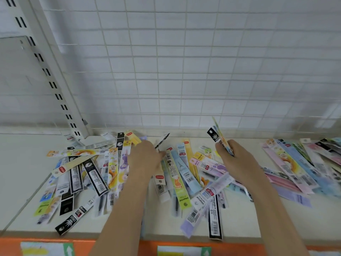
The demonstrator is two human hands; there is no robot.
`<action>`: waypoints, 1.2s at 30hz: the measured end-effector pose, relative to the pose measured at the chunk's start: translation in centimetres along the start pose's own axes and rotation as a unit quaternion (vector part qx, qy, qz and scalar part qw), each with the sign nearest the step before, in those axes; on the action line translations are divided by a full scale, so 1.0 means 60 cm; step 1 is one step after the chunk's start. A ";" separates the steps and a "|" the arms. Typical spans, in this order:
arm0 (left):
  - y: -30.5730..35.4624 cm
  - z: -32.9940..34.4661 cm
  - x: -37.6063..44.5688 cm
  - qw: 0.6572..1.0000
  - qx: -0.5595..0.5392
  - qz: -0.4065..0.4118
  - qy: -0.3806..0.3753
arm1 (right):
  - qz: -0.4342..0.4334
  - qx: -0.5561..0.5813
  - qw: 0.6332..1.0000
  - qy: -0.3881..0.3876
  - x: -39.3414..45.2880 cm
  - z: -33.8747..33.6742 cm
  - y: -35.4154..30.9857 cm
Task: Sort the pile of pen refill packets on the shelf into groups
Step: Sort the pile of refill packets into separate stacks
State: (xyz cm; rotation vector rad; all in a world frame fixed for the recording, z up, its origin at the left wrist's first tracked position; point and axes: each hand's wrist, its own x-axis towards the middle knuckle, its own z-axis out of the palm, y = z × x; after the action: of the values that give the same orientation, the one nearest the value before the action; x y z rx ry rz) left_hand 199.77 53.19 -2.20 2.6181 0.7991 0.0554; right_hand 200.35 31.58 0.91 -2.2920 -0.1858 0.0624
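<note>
Head view: a jumbled pile of long, flat, glossy plastic pen refill packets [177, 174] covers the cream shelf [20, 163]. Left hand [145, 157] pinches a black packet [162, 140] at 12 o'clock; right hand [238, 163] grips a small bundle of packets [219, 139] upright. Light, slippery, they seem best taken by their ends. Bare shelf lies at 9 o'clock; the front edge is close.

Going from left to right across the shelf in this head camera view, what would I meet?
Slotted shelf upright → pile of packets → left hand → lime-green packet with an orange footprint → right hand, holding up a few packets → group of pastel packets.
</note>
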 end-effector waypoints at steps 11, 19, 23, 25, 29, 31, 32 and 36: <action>-0.013 -0.036 -0.002 0.999 0.014 0.025 -0.041 | 0.021 0.045 0.991 -0.123 0.000 -0.003 0.021; -0.010 -0.081 -0.056 0.981 -0.191 0.038 0.018 | -0.005 -0.040 0.993 -0.107 -0.007 -0.012 0.019; -0.011 -0.093 -0.083 0.923 -0.379 0.031 0.055 | 0.003 -0.052 0.991 -0.121 -0.013 -0.018 0.024; -0.010 -0.093 -0.097 0.909 -0.410 0.039 0.069 | -0.001 -0.068 0.990 -0.120 -0.016 -0.014 0.032; -0.013 -0.093 -0.116 0.901 -0.419 0.039 0.107 | -0.012 -0.097 0.987 -0.126 -0.021 -0.008 0.048; -0.015 -0.096 -0.123 0.906 -0.400 0.048 0.127 | -0.008 -0.091 0.985 -0.147 -0.022 -0.008 0.053; -0.016 -0.095 -0.125 0.908 -0.394 0.053 0.133 | -0.008 -0.086 0.984 -0.157 -0.023 -0.009 0.054; -0.021 -0.088 -0.131 0.911 -0.394 0.053 0.114 | -0.022 -0.097 0.977 -0.186 -0.029 -0.007 0.057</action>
State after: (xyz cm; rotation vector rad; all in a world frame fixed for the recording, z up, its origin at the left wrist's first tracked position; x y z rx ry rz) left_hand 191.74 51.82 2.77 1.8884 0.5429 0.5956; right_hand 199.05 28.77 -1.39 -2.4522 -0.4528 0.4713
